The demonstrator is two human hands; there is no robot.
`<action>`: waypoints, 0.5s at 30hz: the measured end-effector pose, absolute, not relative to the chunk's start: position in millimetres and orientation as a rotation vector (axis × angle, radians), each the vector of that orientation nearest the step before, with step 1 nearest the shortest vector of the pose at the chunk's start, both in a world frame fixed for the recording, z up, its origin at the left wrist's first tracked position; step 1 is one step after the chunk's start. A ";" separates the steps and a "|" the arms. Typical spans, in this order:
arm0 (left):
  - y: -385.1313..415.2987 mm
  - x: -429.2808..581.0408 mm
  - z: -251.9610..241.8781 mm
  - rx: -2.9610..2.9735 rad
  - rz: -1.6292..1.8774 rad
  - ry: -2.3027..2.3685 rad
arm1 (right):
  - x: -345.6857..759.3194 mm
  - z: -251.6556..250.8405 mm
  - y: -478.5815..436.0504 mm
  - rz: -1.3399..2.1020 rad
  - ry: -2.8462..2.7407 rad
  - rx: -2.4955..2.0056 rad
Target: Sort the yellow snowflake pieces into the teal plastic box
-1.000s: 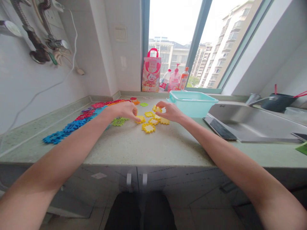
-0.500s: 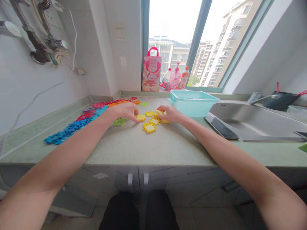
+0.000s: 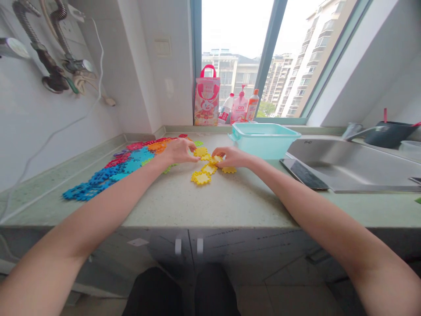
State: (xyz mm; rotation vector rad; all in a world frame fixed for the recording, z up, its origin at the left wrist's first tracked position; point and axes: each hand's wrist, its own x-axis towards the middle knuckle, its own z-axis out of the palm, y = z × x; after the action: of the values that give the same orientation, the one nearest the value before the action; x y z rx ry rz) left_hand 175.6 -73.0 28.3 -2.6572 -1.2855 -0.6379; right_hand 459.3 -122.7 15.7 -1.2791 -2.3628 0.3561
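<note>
Several flat yellow notched building pieces lie in a small group on the counter (image 3: 204, 206). My left hand (image 3: 180, 151) pinches a yellow piece (image 3: 201, 151) at the group's far left. Across from it, my right hand (image 3: 232, 157) has its fingers closed on another yellow piece (image 3: 216, 159) in the middle. Nearer to me lies a yellow piece (image 3: 201, 178), and one more yellow piece (image 3: 229, 170) sits under the edge of my right hand. Beyond my left forearm spread blue pieces (image 3: 95, 180), orange pieces (image 3: 159, 146) and red pieces (image 3: 134, 146).
A turquoise plastic tub (image 3: 263, 140) stands behind my right hand. A phone (image 3: 303, 174) lies at the edge of the steel sink (image 3: 371, 186). On the windowsill are a pink bag (image 3: 206, 103) and several bottles, one a pink pump bottle (image 3: 239, 107).
My left hand has moved right and slightly away from me with its yellow piece, closer to my right hand. The nearest yellow piece appears slightly further left.
</note>
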 end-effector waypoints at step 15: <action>-53.4 194.1 6.5 -2.980 -0.522 -1.143 | 456.4 17.2 -125.8 0.303 -2.437 -1.239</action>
State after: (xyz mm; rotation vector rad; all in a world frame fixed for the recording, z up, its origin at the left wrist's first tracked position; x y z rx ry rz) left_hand 194.1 -53.4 6.5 -2.9797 -1.1434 -0.5225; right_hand 456.4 -125.8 17.2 -1.2390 -2.4366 0.3026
